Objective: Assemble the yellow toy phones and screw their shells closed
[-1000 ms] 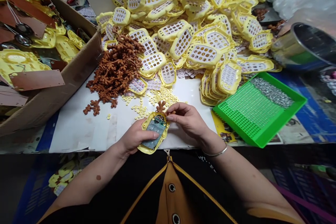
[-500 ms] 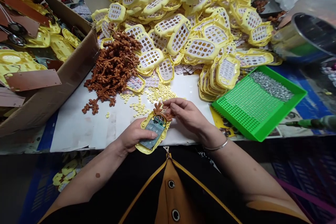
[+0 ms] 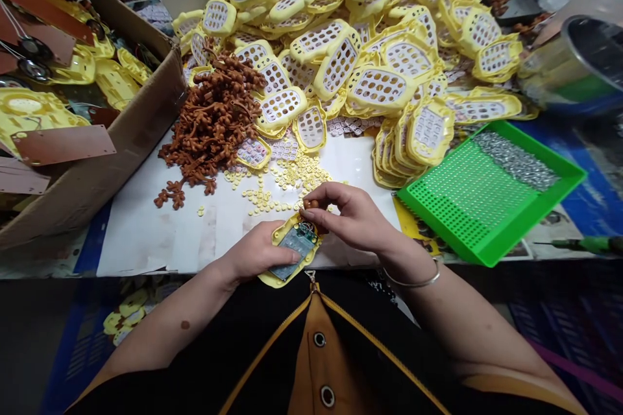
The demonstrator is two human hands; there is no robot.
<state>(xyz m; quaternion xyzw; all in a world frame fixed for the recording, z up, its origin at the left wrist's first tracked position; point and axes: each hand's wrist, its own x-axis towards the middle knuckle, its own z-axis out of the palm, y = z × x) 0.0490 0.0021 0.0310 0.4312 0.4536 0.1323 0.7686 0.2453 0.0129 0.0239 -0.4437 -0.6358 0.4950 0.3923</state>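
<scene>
My left hand grips a yellow toy-phone shell at the table's near edge, with a grey-green circuit board showing inside it. My right hand is closed over the shell's top end, pinching a small brown antler piece against it. Loose yellow buttons lie scattered just beyond my fingers. A heap of brown antler pieces sits further back on the left.
A big pile of yellow keypad shells fills the back. A green tray with silver parts stands at the right. A cardboard box with yellow shells and brown boards is at the left. A metal bowl sits far right.
My right hand has brought the brown antler piece down onto the top of the shell and now covers most of it. The left hand keeps holding the shell.
</scene>
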